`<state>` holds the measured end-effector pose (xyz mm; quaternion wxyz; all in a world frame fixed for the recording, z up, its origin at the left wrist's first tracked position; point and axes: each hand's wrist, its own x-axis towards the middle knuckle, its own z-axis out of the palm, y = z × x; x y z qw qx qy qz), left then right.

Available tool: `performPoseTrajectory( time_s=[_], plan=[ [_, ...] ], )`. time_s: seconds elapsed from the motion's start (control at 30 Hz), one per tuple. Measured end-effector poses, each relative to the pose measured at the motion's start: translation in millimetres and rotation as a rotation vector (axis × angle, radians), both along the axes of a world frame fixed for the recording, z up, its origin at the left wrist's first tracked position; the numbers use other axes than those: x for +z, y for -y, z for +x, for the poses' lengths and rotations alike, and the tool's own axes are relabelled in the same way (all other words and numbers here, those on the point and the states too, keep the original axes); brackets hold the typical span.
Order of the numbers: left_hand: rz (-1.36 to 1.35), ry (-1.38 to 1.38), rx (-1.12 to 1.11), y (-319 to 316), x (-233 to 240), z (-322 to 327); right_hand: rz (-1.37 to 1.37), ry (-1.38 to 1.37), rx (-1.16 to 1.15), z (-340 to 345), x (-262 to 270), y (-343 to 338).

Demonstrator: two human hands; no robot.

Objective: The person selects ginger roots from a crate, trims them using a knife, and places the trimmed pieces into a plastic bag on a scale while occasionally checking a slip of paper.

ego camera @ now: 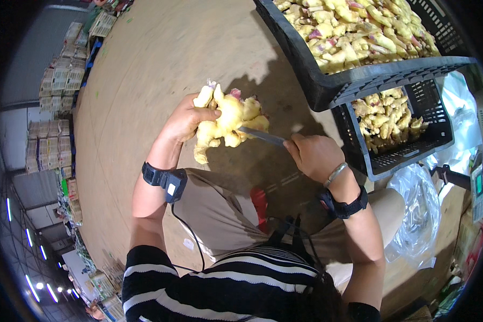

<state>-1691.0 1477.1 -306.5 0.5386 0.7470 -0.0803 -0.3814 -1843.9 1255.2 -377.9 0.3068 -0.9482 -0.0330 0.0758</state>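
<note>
A large, knobbly piece of fresh ginger root (230, 114) with pinkish tips hangs above the floor, gripped by my left hand (187, 120) at its left side, thumb across the front. In my right hand (316, 155) is a knife (263, 135) with a narrow dark blade. Its tip meets the lower middle of the ginger; whether it has cut in, I cannot tell. My right fingers cover the knife's handle. Both wrists carry strapped black devices, and a bracelet circles the right one.
A black plastic crate (326, 86) heaped with ginger stands at upper right. Below it sits a second black crate (410, 159), partly filled with ginger. Clear plastic bags (416, 217) and a digital scale (479, 193) are at right. Stacked cartons (56, 149) line the far left.
</note>
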Motion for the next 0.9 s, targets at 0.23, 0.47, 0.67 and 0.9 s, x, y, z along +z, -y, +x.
performPoseTrajectory(
  time_s=[0.23,0.47,0.67,0.9],
  plan=[
    [-0.058,0.002,0.068,-2,-10,-5,-0.035,-0.057,0.026,1,5,-3],
    [-0.125,0.169,0.134,3,-17,-12,0.01,-0.045,-0.046,2,6,-5],
    [-0.201,0.13,0.337,8,-16,-14,-0.11,0.015,-0.135,2,10,-9],
    [-0.346,0.19,0.576,1,-26,-22,-0.194,0.276,-0.193,-10,-13,-19]
  ],
)
